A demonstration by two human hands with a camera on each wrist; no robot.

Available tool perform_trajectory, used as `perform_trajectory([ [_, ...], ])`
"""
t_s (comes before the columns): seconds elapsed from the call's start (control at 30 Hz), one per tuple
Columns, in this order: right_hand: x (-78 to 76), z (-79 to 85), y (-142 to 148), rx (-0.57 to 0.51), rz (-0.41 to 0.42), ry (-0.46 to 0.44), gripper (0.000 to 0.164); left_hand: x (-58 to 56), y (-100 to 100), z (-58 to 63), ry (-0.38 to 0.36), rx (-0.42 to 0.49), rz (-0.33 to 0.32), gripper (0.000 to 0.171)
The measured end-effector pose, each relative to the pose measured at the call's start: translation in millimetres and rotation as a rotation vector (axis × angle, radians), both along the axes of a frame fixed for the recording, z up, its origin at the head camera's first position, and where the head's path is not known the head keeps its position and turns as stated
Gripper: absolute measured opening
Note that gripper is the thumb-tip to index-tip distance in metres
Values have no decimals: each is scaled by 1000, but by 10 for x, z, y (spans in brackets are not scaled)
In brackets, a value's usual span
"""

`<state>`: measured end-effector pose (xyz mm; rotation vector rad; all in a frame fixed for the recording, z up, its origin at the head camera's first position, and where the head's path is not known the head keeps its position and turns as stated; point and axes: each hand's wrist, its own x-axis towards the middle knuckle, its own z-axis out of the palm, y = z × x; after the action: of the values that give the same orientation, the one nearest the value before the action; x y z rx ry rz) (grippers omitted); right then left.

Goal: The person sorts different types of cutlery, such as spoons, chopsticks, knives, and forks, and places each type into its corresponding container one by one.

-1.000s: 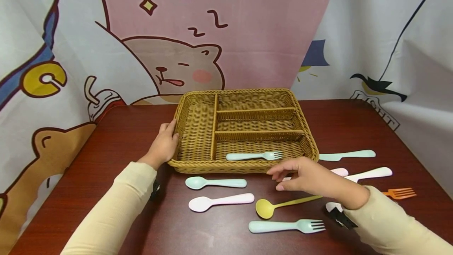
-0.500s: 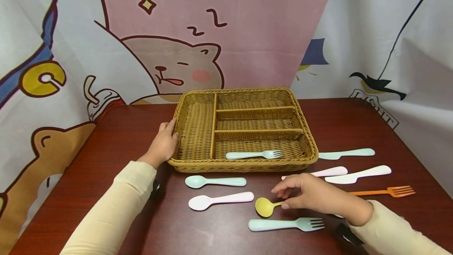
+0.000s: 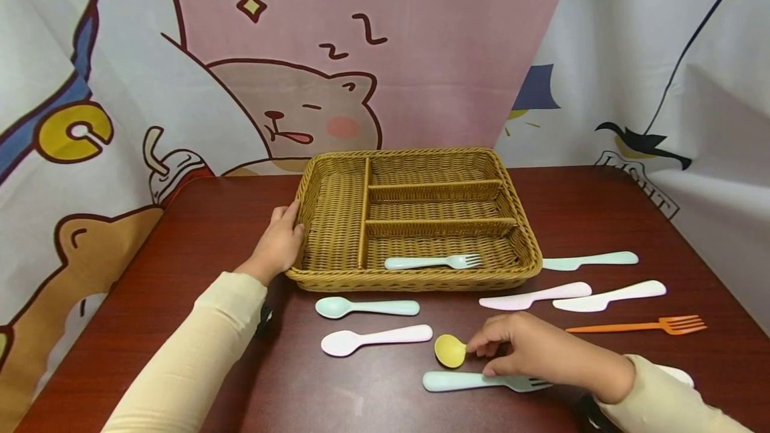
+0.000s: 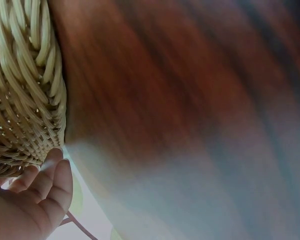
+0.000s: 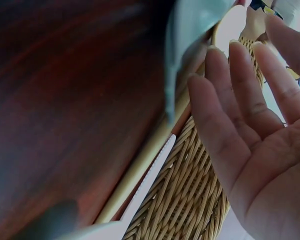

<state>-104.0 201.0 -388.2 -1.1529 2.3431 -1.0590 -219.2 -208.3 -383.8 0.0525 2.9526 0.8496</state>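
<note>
My left hand (image 3: 278, 243) rests against the left rim of a wicker cutlery basket (image 3: 415, 280); its fingers touch the outer wall in the left wrist view. A mint fork (image 3: 421, 263) lies in the basket's front compartment. Over the table, my right hand (image 3: 529, 351) hovers low with loosely bent fingers. Beneath it are a yellow round-bowled spoon (image 3: 450, 351), whose handle is hidden in the head view, and a second mint fork (image 3: 454, 381), partly covered. The right wrist view shows nothing held between the fingers (image 5: 245, 85).
Left of the right hand lie a mint spoon (image 3: 367, 308) and a pink spoon (image 3: 379, 338). Farther right are a mint knife (image 3: 592, 260), a pink knife (image 3: 535, 295), a white knife (image 3: 610, 296) and an orange fork (image 3: 637, 327). A white piece (image 3: 676, 374) shows behind the right sleeve.
My right hand has moved down toward the near edge, from beside the basket's front to above the yellow spoon and near fork. The left hand and basket have stayed put.
</note>
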Motion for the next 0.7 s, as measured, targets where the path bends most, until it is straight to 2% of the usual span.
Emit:
perform_trajectory([
  [0.23, 33, 12, -18, 97, -8, -73, 26, -1, 13, -2, -15, -6, 3, 57],
  [0.33, 43, 0, -19, 125, -3, -68, 26, -4, 14, -5, -17, -9, 2, 57],
  [0.7, 105, -33, -31, 131, 33, 79, 31, 3, 11, 7, -1, -3, 0, 57],
])
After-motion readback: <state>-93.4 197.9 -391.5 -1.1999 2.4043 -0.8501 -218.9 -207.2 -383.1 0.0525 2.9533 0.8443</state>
